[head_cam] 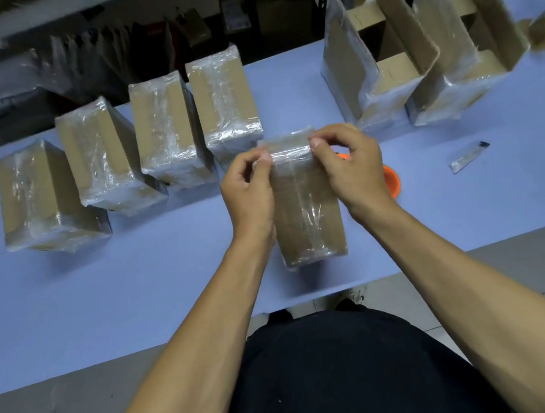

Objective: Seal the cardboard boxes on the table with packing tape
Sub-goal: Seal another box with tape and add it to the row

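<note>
The box in work (307, 209) is a small brown cardboard carton, closed, with clear tape running lengthwise down its top and glossy tape across the far edge. It lies between the two gripping points, long axis pointing away from the person. Left of the grip, four sealed boxes (165, 130) stand in a row, each fully wrapped in shiny clear tape. Right of and beyond the grip, two open boxes (379, 52) stand upright, flaps raised, lower parts taped.
</note>
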Motion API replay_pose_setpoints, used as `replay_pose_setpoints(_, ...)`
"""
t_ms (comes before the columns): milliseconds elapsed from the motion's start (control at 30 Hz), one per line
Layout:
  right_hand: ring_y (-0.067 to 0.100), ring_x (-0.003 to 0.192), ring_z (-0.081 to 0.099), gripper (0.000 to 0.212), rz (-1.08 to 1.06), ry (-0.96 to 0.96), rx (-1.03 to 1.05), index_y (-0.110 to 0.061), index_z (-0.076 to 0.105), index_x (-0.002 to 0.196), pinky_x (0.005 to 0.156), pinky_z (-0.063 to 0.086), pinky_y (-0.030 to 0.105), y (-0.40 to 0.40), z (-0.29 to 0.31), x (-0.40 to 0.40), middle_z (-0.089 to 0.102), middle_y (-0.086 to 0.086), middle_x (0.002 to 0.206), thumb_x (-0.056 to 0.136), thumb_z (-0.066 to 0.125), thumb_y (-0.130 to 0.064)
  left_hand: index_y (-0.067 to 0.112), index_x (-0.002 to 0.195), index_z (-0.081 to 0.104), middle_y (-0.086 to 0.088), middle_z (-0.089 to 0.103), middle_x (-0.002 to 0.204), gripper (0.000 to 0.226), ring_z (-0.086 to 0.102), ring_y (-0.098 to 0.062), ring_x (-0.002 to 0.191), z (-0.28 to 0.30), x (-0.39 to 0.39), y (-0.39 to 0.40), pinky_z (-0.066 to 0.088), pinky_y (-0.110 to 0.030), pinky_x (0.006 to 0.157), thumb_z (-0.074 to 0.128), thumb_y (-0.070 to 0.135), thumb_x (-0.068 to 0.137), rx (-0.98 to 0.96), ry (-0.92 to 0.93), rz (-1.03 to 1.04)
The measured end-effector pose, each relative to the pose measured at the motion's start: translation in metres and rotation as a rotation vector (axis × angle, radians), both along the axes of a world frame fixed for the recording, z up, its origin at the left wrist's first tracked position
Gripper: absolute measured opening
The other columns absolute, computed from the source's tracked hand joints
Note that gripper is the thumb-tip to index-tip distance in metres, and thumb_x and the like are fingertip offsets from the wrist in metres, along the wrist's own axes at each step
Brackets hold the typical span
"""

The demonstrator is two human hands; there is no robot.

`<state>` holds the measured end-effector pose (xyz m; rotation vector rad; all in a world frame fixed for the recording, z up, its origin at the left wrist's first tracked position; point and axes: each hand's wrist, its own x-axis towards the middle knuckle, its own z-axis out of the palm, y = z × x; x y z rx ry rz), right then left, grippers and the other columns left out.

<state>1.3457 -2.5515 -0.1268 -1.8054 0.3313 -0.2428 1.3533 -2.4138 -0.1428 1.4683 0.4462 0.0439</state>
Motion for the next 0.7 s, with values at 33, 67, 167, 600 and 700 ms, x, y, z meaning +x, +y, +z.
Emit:
replay_pose_setpoints(33,0.004,0.090,0.062,0.008,-0.019,-0.041,0.026,-0.014,0.071,0.084,0.078,0.043,0.009,0.004,0.004,0.002,0.068,0.001,0.094,0.089,0.066,-0.010,0.025,0.075,0.072,0.011,0.075,0.091,0.020,0.067,-0.008,0.090,0.004,0.001,-0.001,0.052,-0.025,0.085,0.069,0.012,0.090,-0.016,-0.037,0.023)
replay_pose_setpoints(67,0.003,0.091,0.061,0.008,-0.028,-0.060,0.037,-0.014,0.070,0.084,0.079,0.043,0.009,0.007,0.007,0.003,0.067,0.002,0.096,0.089,0.066,-0.009,0.026,0.074,0.072,0.009,0.074,0.094,0.023,0.067,-0.010,0.095,0.005,0.000,-0.002,0.052,-0.027,0.088,0.069,0.010,0.090,-0.020,-0.063,0.046)
replay_pose_setpoints(167,0.002,0.090,0.060,0.011,-0.067,-0.064,-0.001,-0.017,0.066,0.081,0.079,0.046,0.015,0.015,0.003,-0.001,0.066,0.004,0.095,0.091,0.067,-0.013,0.028,0.069,0.072,0.005,0.073,0.090,0.028,0.067,-0.009,0.103,0.001,-0.007,-0.005,0.049,-0.023,0.090,0.073,0.010,0.090,-0.036,-0.089,0.115)
replay_pose_setpoints(600,0.008,0.100,0.054,0.036,-0.216,0.239,-0.015,-0.021,0.054,0.110,0.088,0.044,0.022,0.010,0.007,-0.001,0.057,-0.007,0.109,0.076,0.067,-0.023,0.030,0.099,0.048,0.000,0.067,0.127,0.032,0.067,-0.002,0.104,0.012,0.001,-0.046,0.055,-0.026,0.092,0.065,0.010,0.080,0.117,0.033,0.072)
replay_pose_setpoints(700,0.008,0.102,0.050,0.039,-0.161,0.289,-0.076,-0.021,0.056,0.112,0.091,0.041,0.021,0.010,0.007,0.001,0.054,-0.006,0.116,0.076,0.068,-0.027,0.026,0.101,0.053,0.004,0.069,0.122,0.031,0.067,-0.019,0.113,0.015,0.005,-0.046,0.054,-0.045,0.100,0.064,0.006,0.080,0.069,0.083,0.010)
